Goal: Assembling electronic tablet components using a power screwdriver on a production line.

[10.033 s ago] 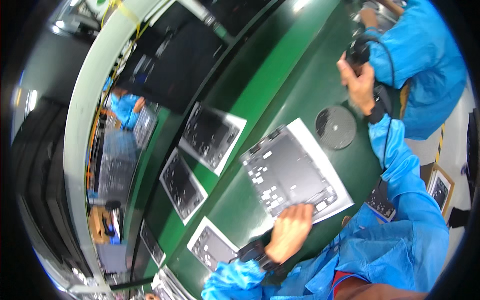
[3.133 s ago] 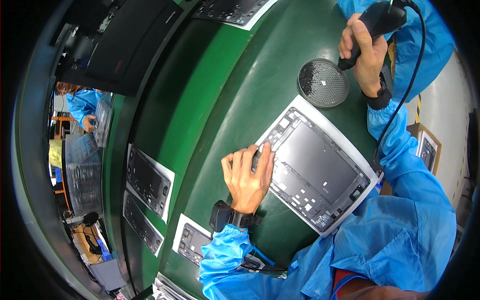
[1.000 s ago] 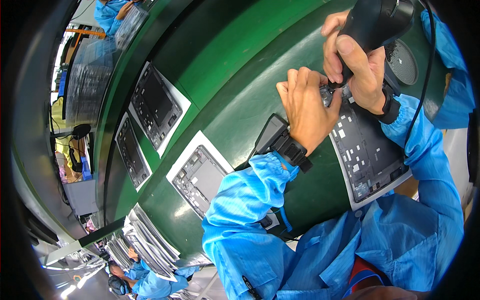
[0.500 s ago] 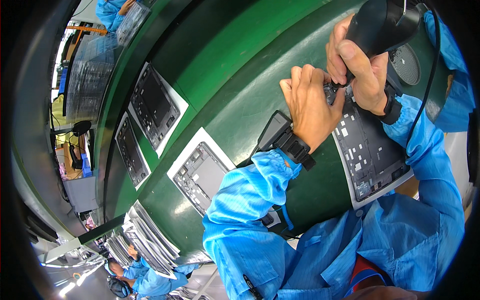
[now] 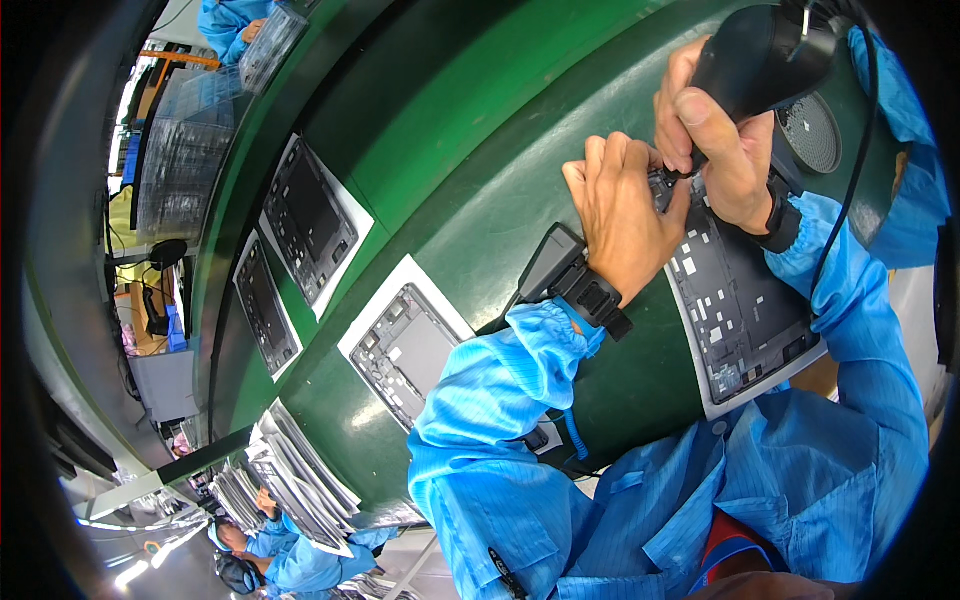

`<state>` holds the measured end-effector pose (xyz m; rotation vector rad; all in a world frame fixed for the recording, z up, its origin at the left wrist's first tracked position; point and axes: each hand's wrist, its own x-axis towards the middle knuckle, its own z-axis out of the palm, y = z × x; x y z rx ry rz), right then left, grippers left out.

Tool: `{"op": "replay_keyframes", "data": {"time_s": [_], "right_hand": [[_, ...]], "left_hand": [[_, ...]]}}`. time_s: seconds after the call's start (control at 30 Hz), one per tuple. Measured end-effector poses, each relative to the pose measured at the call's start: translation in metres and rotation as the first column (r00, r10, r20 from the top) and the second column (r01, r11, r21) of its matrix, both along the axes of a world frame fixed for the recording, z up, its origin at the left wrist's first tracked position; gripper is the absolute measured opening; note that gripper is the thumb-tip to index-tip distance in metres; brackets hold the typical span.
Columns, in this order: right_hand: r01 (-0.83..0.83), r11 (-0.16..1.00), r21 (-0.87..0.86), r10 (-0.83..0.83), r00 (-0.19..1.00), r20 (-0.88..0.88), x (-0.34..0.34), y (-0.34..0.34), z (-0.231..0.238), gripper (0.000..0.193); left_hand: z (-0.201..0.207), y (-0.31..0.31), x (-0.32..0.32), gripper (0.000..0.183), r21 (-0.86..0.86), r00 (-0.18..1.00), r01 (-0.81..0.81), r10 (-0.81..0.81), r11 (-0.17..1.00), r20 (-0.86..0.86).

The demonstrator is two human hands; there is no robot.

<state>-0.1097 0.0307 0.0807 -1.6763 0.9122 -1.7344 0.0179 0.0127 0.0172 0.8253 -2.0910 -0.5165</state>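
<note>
A tablet housing (image 5: 735,290) with its inner side up lies on a white sheet in front of me, small white patches dotting its dark surface. My right hand (image 5: 715,135) is wrapped round the lower part of a black corded electric screwdriver (image 5: 765,60), whose lower end points down at the housing's far left corner. At that corner my left hand (image 5: 625,195) grips the edge with bent fingers, its thumb lying on the housing. The spot between the fingertips, right beside the tool's end, is mostly hidden. Black devices are strapped to both wrists.
Another tablet housing (image 5: 410,350) lies on white paper left of my left arm; two more (image 5: 310,220) lie farther left. A round dish of small parts (image 5: 810,130) stands right of the tool. The black cable (image 5: 868,150) hangs by my right arm. Stacked sheets (image 5: 300,480) stand lower left.
Both hands and the screwdriver stay almost in place at the housing's corner. The view has shifted very slightly.
</note>
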Motion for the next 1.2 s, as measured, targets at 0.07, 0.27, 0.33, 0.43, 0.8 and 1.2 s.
{"op": "replay_keyframes", "data": {"time_s": [0.07,0.27,0.33,0.43,0.8,1.2], "right_hand": [[0.014,1.000,0.012,-0.014,1.000,-0.006,0.000,-0.001,0.001,0.026],[0.147,0.972,-0.182,-0.070,0.925,0.373,-0.012,0.002,0.043,0.029],[0.286,0.945,-0.162,-0.175,0.856,0.486,-0.025,-0.002,0.040,0.023],[0.330,0.940,-0.088,-0.245,0.833,0.497,-0.039,0.003,0.051,0.024],[0.252,0.889,-0.383,-0.135,0.943,0.306,-0.155,0.039,0.074,0.024],[0.396,0.883,-0.252,-0.385,0.918,0.093,-0.262,0.041,0.032,0.034]], "left_hand": [[0.002,0.000,0.000,0.032,0.014,1.000,-0.001,0.001,1.000,0.007],[0.022,-0.006,-0.014,0.041,0.007,0.997,0.064,-0.064,0.998,0.043],[0.032,-0.007,-0.028,0.035,0.036,0.973,0.112,-0.117,0.993,0.199],[0.040,-0.013,-0.046,0.029,0.072,0.922,0.107,-0.126,0.992,0.366],[0.045,-0.089,-0.019,0.005,-0.227,0.906,-0.049,0.139,0.973,0.400],[0.057,-0.357,0.056,0.009,-0.537,0.534,-0.536,0.754,0.652,0.383]]}}
